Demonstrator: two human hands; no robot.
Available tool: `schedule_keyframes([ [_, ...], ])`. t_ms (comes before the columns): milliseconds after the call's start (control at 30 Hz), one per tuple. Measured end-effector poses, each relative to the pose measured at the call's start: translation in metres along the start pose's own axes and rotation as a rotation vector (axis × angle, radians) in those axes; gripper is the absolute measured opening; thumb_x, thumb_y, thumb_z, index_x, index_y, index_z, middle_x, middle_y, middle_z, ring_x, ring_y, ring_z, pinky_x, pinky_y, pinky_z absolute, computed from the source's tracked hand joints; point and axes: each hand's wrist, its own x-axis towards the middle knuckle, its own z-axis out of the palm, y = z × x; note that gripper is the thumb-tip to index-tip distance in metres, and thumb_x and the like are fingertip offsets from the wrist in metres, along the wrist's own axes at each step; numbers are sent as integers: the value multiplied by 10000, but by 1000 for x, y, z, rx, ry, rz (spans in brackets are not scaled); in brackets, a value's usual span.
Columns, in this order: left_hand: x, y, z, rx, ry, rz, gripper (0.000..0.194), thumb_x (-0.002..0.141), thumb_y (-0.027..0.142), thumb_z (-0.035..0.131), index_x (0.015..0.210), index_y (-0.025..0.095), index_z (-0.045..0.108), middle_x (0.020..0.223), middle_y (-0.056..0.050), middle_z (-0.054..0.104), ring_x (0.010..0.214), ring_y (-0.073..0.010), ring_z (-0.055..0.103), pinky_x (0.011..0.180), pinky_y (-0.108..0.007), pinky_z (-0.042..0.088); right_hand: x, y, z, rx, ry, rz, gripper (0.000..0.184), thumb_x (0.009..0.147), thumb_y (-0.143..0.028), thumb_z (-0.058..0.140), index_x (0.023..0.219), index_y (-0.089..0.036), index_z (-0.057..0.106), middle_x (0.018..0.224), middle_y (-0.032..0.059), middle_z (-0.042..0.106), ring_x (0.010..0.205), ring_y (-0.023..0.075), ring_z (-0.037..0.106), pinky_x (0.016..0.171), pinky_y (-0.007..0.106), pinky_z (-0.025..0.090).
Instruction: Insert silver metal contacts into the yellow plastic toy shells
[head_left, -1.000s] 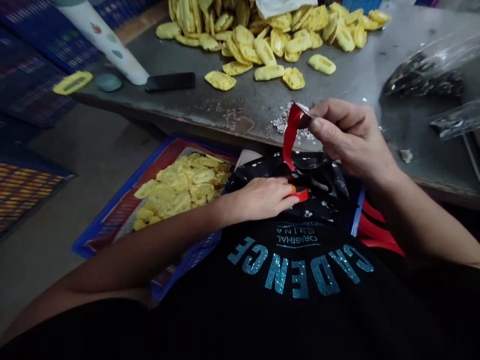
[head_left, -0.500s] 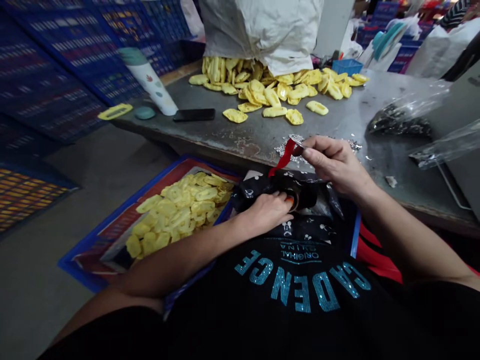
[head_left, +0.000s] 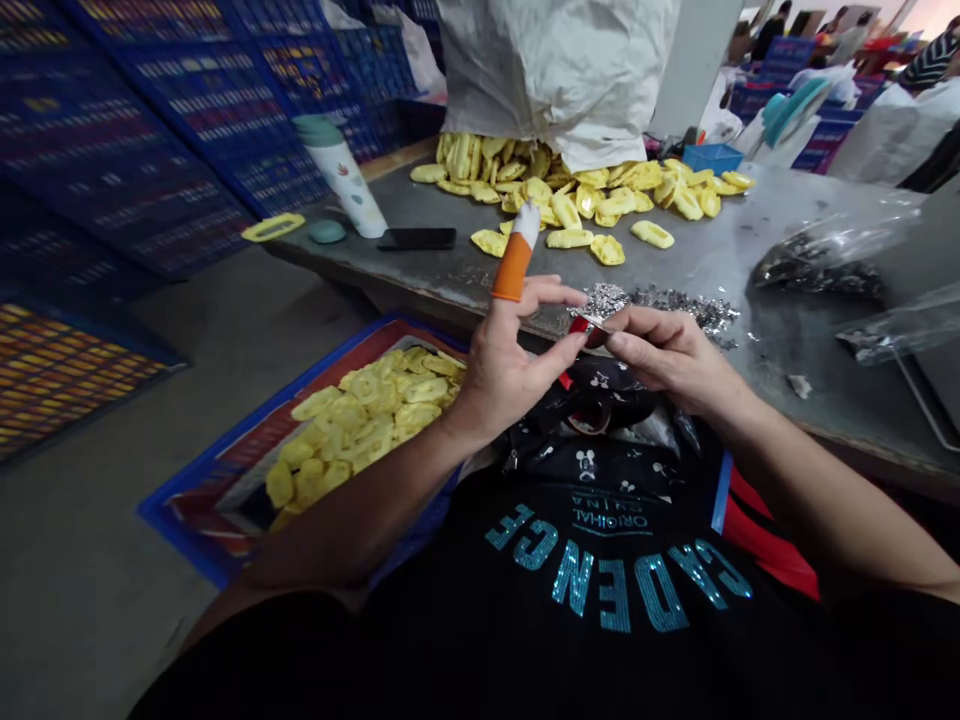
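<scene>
Here we go: the right hand (head_left: 667,355) is pinching a small silvery tab (head_left: 597,325) tight between thumb and fingertips, a narrow red strap (head_left: 577,325) showing at its end, just over the front edge of the scuffed grey metal counter (head_left: 840,400). The left hand (head_left: 499,375) is spreading wide open and gripping nothing, an orange rubber finger cot (head_left: 512,268) with a white tip standing up on one finger, while its lower fingers are reaching just beside the tab. Below them, glossy black printed fabric (head_left: 592,400) is bunching on the lap, over a black shirt (head_left: 600,590) glittering with teal sequin letters. Off to the left, a blue plastic crate (head_left: 225,470) is cradling a heap of curved, moulded yellow pieces (head_left: 360,430). Up on the counter, a drift of silvery scraps (head_left: 652,305) is sparkling right behind the hands, clear plastic bags (head_left: 817,265) are sagging with dark contents at the right, and a crumpled white woven sack (head_left: 555,80) is slumping over a mound of more yellow pieces (head_left: 495,170) at the back.
</scene>
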Motion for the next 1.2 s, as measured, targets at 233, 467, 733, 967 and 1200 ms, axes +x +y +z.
schedule_keyframes([
  [233,4,-26,-10,47,56,110,134,961,205,816,1049,230,718,1135,-38,797,1199,-237,774,1155,-428,601,-26,3,-7,-153,-215,253,563,989,-719,796,1057,-160,782,865,15,775,708,112,651,647,239,487],
  [467,-4,-79,-52,-55,156,-241,496,921,192,848,1353,195,606,933,63,761,937,-130,763,978,-308,619,-50,46,-12,-1330,-397,271,328,1134,-420,665,1227,-144,817,1104,180,854,980,287,796,856,378,563],
  [733,-14,-103,-91,-168,371,-616,605,841,124,799,1403,227,598,845,30,732,790,-152,715,793,-299,608,-125,84,-29,-1376,79,-157,826,980,-590,608,1753,-660,325,1641,64,709,1391,539,711,894,780,590],
  [967,-51,-123,-110,-105,364,-697,338,884,190,799,1188,208,653,870,4,744,795,-134,702,791,-276,600,-121,123,-61,-1272,-38,-198,1004,878,-562,745,1787,-565,320,1661,117,690,1415,520,730,991,730,619],
  [1200,-90,-139,-123,-54,368,-767,323,1061,367,800,1296,162,717,1147,-66,767,962,-188,750,873,-366,669,-119,144,-67,-1492,-135,-253,844,974,-234,594,1782,-412,426,1507,146,797,1200,420,851,841,598,748],
])
